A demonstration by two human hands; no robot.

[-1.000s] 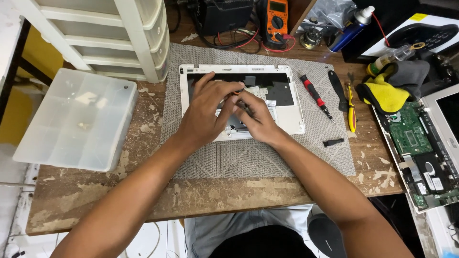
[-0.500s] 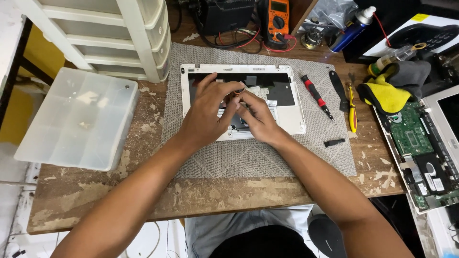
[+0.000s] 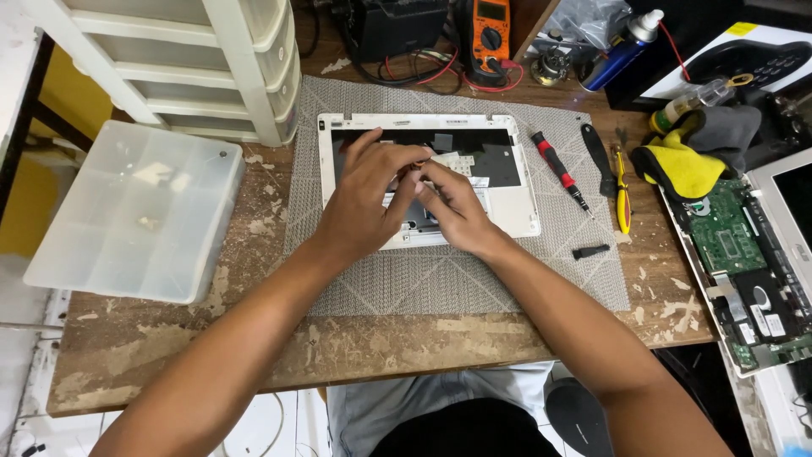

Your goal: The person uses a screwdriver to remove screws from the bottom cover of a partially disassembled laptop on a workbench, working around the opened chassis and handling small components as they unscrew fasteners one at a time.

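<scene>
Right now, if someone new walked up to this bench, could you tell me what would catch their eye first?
First, the left hand and right hand meeting over the white laptop shell, which lies opened on the grey mat at mid-table. Next, the bare green circuit board at the right edge, below a yellow cloth. The orange multimeter stands at the back, and a red-handled screwdriver lies just right of the shell.

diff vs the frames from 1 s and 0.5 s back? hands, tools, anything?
Almost nothing. Both hands, left hand and right hand, stay pressed together over the middle of the white laptop shell, fingertips working one spot; whether they pinch anything is hidden. Only slight finger shifts. The red screwdriver, yellow-handled tool, clear plastic box and green circuit board have not moved.
</scene>
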